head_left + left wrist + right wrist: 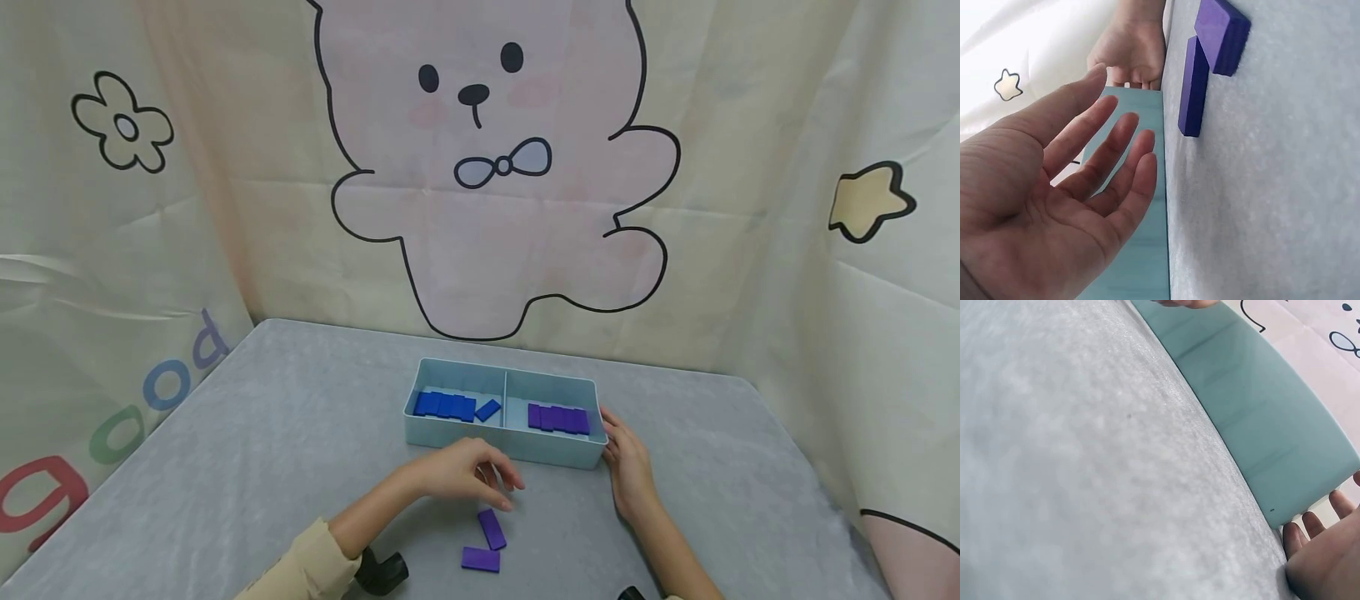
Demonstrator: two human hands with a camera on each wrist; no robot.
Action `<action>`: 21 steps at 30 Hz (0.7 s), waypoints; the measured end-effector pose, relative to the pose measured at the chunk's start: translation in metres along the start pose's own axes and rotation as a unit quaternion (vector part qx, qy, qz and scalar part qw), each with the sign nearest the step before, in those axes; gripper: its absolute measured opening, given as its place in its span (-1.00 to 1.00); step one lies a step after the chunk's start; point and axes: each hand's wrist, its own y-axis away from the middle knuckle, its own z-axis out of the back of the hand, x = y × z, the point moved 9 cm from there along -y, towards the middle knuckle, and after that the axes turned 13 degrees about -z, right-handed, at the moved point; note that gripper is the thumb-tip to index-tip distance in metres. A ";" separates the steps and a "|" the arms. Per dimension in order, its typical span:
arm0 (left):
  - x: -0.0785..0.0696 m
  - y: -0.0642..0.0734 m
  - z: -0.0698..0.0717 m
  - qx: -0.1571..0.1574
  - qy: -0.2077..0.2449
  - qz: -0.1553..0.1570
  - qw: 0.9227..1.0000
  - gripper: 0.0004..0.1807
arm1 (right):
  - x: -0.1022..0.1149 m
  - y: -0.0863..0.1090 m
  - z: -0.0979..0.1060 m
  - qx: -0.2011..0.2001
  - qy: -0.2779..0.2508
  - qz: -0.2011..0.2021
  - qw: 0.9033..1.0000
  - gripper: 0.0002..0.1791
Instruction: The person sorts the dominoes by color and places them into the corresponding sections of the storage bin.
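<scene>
A pale teal box (442, 430) with two compartments stands on the grey cloth. Several blue tiles (446, 406) overlap in a row in its left compartment, with one loose blue tile (488, 410) beside them. The right compartment holds a row of purple tiles (558, 419). Before the box's front wall hovers my left hand (467, 471), fingers loosely bent, nothing between them. Just below it on the cloth lie two purple tiles, one slanted (492, 529) and one crosswise (481, 559), close together. My right hand (632, 467) rests its fingers against the box's right end.
A grey cloth (262, 467) covers the table. Behind it hangs a curtain (720, 250) with a printed bear, and its sides enclose the table left and right. Black wrist mounts (381, 574) sit by the forearms.
</scene>
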 end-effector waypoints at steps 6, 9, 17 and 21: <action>0.005 0.004 -0.003 0.028 0.019 0.007 0.999 -0.72 | -0.001 -0.001 -0.001 0.002 -0.003 -0.001 1.000 -0.40; 0.006 0.005 -0.004 0.042 0.029 0.012 0.999 -0.71 | -0.001 -0.002 -0.001 0.004 0.000 -0.001 1.000 -0.40; 0.011 0.008 -0.013 0.091 0.041 0.027 0.995 -0.72 | 0.000 -0.001 -0.001 0.007 0.004 0.001 1.000 -0.39; 0.013 0.007 -0.015 0.101 0.025 0.021 0.994 -0.74 | 0.000 -0.001 -0.001 0.007 0.002 0.000 1.000 -0.40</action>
